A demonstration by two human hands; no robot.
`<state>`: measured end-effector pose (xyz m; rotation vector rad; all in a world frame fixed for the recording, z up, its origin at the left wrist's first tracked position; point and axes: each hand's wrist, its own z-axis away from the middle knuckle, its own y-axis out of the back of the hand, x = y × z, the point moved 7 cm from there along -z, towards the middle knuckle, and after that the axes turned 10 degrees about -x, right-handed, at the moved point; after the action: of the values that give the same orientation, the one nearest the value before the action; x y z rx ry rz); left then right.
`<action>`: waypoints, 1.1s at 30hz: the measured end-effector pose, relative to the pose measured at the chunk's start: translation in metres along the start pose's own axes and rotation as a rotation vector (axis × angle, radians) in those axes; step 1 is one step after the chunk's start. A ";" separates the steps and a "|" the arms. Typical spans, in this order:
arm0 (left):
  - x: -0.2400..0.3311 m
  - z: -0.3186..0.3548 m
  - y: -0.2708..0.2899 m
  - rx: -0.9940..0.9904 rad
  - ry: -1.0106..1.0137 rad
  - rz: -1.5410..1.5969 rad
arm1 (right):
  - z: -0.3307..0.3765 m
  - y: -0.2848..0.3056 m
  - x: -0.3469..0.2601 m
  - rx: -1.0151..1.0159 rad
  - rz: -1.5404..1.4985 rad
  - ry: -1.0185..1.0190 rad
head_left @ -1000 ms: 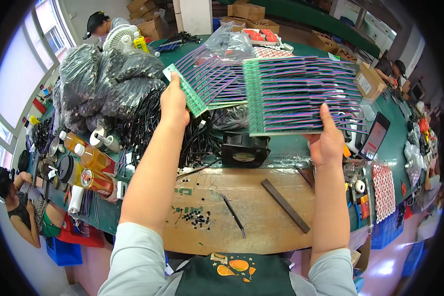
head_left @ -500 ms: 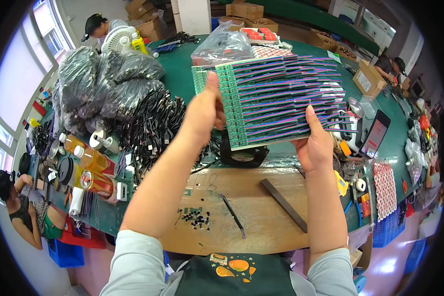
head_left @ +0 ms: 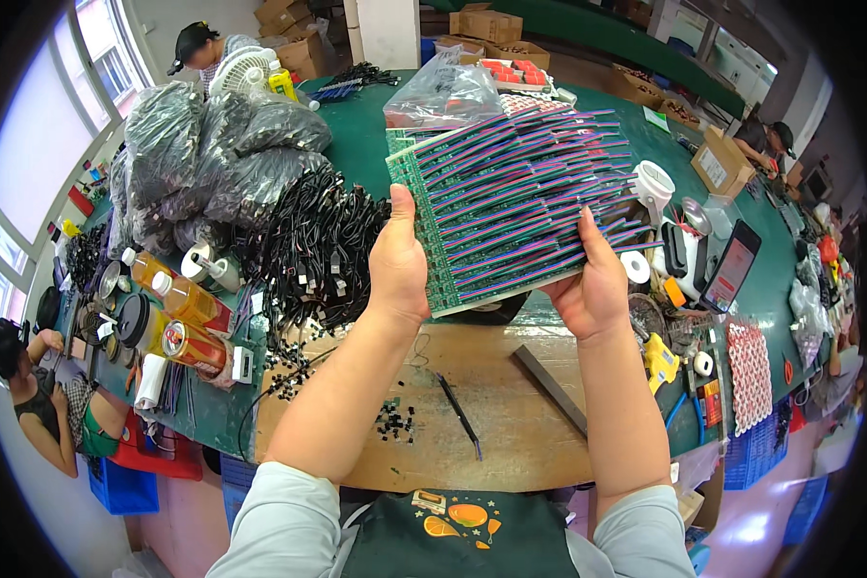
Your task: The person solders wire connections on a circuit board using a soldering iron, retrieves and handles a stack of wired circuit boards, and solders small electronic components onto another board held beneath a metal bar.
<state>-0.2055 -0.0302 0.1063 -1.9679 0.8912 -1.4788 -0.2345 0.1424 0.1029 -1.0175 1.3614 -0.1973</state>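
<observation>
Both my hands hold a stack of green circuit boards (head_left: 416, 217), raised over the work surface. Many thin multicolored ribbon wires (head_left: 520, 207) run from the boards toward the right. My left hand (head_left: 398, 265) grips the boards' left edge, its thumb on top and its fingers hidden underneath. At the lower right corner my right hand (head_left: 591, 289) supports the stack from below, with its thumb resting against the wires. Beneath, a brown work board (head_left: 511, 458) carries small black connectors (head_left: 395, 421), a short black cable (head_left: 459, 416) and a dark flat bar (head_left: 551, 393).
To the left are a heap of black cables (head_left: 308, 241), bagged bundles (head_left: 169, 144) and drink bottles (head_left: 191, 301). On the right stand a phone (head_left: 732, 268) and a yellow glue gun (head_left: 660, 361). A clear plastic bag (head_left: 443, 91) lies beyond the boards. Other people sit around the table.
The board stack has shifted left and tilted, its right side coming nearer. My left hand has moved down its edge. More black connectors show beside my left forearm, and white things show at right.
</observation>
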 end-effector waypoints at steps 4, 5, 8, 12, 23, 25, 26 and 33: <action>0.004 -0.004 0.003 -0.056 -0.026 0.052 | -0.004 -0.009 0.001 -0.096 0.002 -0.060; 0.006 -0.005 0.003 -0.060 -0.037 0.047 | -0.005 -0.011 0.001 -0.130 -0.050 -0.049; 0.012 -0.013 0.006 0.052 -0.049 0.029 | -0.016 0.004 0.008 0.026 -0.152 -0.035; 0.038 -0.040 0.034 0.278 0.028 -0.182 | -0.012 0.035 -0.004 0.144 -0.020 0.068; 0.059 -0.120 0.107 0.478 0.134 -1.426 | -0.006 0.035 -0.052 0.155 0.171 0.223; 0.079 -0.105 0.092 0.576 -0.173 -1.895 | -0.007 0.025 -0.042 0.126 0.172 0.193; 0.077 -0.098 0.079 0.563 -0.170 -1.894 | -0.006 0.026 -0.039 0.137 0.171 0.198; 0.008 -0.039 0.002 0.124 0.105 -0.473 | -0.010 0.004 -0.009 0.088 0.170 0.146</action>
<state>-0.2421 -0.0387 0.1202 -2.1145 0.3694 -1.8591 -0.2473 0.1459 0.1082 -0.8225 1.5510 -0.2057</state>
